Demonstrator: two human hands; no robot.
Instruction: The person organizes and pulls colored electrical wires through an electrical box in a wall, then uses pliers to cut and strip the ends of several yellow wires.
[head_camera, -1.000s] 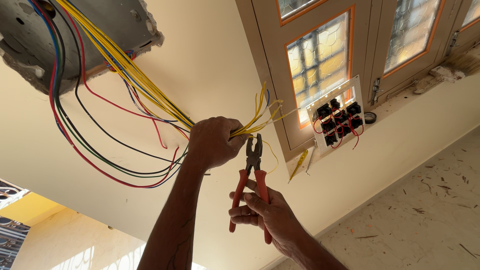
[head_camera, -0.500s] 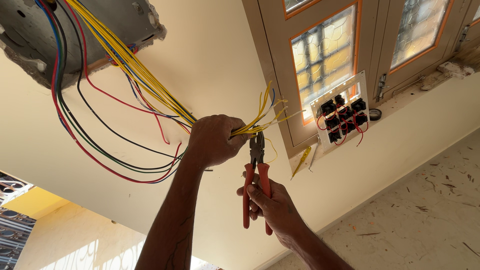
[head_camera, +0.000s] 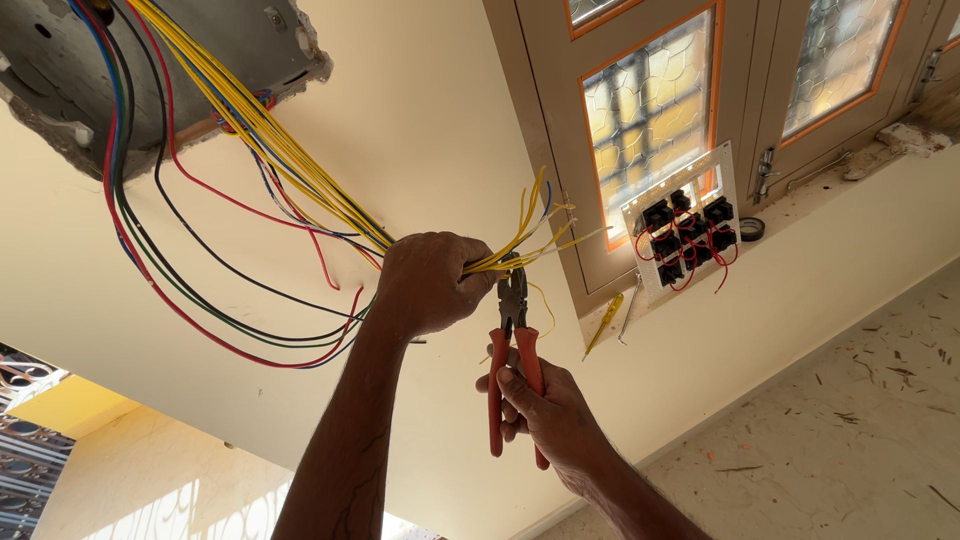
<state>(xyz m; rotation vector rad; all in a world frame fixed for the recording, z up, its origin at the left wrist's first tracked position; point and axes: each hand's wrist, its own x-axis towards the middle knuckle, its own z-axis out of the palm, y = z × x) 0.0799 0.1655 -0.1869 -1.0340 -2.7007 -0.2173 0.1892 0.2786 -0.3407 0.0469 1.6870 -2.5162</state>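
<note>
Left hand is fisted tight round the yellow wires at centre, right hand at five o'clock squeezing red-handled pliers, nose up against the wire ends.

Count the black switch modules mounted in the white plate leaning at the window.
6 black switch modules sit in the white plate on the window ledge, in two columns of three. Red wires may hide more.

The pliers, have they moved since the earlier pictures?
Yes. The pliers have swung from tilted to nearly upright, their jaws now at the yellow wires by the left hand, judged against the switch plate.
</note>
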